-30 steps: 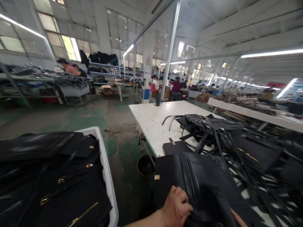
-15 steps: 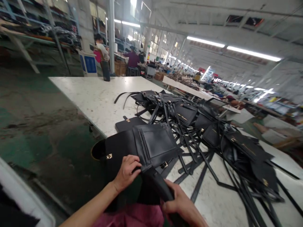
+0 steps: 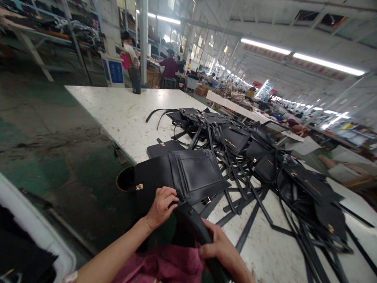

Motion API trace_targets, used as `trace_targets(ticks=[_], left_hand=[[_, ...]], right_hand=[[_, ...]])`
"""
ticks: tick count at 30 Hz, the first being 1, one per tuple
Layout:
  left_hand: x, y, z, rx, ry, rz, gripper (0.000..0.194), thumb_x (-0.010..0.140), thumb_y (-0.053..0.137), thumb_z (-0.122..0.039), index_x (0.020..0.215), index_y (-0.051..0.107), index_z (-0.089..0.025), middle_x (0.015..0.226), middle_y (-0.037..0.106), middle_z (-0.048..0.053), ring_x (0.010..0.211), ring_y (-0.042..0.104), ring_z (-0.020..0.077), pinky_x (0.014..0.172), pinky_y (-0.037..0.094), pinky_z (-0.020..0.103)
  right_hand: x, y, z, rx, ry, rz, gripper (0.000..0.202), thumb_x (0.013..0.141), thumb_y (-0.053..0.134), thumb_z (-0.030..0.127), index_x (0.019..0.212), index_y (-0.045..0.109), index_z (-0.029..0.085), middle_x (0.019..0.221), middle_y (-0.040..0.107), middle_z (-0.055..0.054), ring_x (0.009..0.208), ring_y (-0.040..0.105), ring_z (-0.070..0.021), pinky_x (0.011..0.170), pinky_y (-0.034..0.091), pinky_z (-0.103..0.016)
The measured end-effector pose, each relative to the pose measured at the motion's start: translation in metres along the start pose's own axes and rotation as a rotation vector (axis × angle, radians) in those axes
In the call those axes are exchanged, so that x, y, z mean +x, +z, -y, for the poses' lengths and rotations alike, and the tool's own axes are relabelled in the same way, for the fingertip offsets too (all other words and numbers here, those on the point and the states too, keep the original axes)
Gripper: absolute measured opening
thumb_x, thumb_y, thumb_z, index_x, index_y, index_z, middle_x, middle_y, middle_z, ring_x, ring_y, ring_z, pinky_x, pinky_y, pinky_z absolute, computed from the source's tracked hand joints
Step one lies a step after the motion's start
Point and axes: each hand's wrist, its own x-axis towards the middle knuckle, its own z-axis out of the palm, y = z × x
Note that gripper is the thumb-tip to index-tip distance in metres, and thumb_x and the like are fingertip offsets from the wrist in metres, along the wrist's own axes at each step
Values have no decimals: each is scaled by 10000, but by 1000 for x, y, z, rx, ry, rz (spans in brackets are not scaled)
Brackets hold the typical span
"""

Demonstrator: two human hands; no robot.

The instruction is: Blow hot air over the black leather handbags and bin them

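A black leather-like bag (image 3: pixel 200 173) lies near the front edge of the white table, its flap (image 3: pixel 153 173) with a gold clasp spread to the left over the edge. My left hand (image 3: pixel 163 206) has its fingers curled on the bag's near edge. My right hand (image 3: pixel 219 245) is wrapped around a thick, curved black piece (image 3: pixel 196 224), which reaches up to the bag close to my left fingers. I cannot tell whether this piece is part of the bag. Its lower end passes beneath my right hand.
Several black bags (image 3: pixel 235 137) with tangled straps (image 3: pixel 250 188) cover the white table (image 3: pixel 118 114) on the right. A dark bottle (image 3: pixel 136 80) stands at the far edge. A white bin (image 3: pixel 38 228) with black pieces is at lower left. Other people (image 3: pixel 170 67) sit farther back.
The view has shifted slightly, and more of the white bin shows at lower left. Both hands keep their holds, with the bag almost unchanged on the table.
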Motion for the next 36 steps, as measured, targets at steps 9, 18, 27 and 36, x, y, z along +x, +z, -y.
trace_targets(ticks=[9, 18, 27, 36], left_hand=[[-2, 3, 3, 53, 46, -2, 67, 781, 530, -176, 754, 591, -177, 844, 562, 30, 845, 483, 167, 755, 324, 340], [3, 7, -1, 82, 49, -29, 103, 780, 534, -183, 690, 583, -170, 788, 568, 22, 815, 486, 163, 740, 303, 348], [5, 4, -8, 146, 56, 19, 116, 790, 500, -168, 688, 555, -159, 845, 593, 37, 846, 500, 174, 747, 314, 356], [15, 12, -2, 303, 311, 184, 332, 792, 463, -173, 1095, 553, -275, 1254, 501, 39, 1167, 411, 231, 963, 207, 443]], right_hand=[[14, 1, 18, -56, -17, -92, 607, 555, 600, 132, 1149, 479, 172, 544, 526, 60, 341, 451, -101, 312, 357, -170], [46, 6, 28, -57, -26, -107, 521, 599, 627, 279, 1080, 481, 144, 436, 547, 28, 307, 463, -137, 299, 390, -204], [115, 10, 69, -105, -78, -162, 405, 558, 653, 251, 918, 538, 106, 399, 522, 26, 293, 465, -150, 289, 402, -232], [58, -46, 46, -15, -266, -585, 642, 590, 633, 265, 1172, 382, 159, 451, 498, 83, 346, 482, -138, 318, 433, -228]])
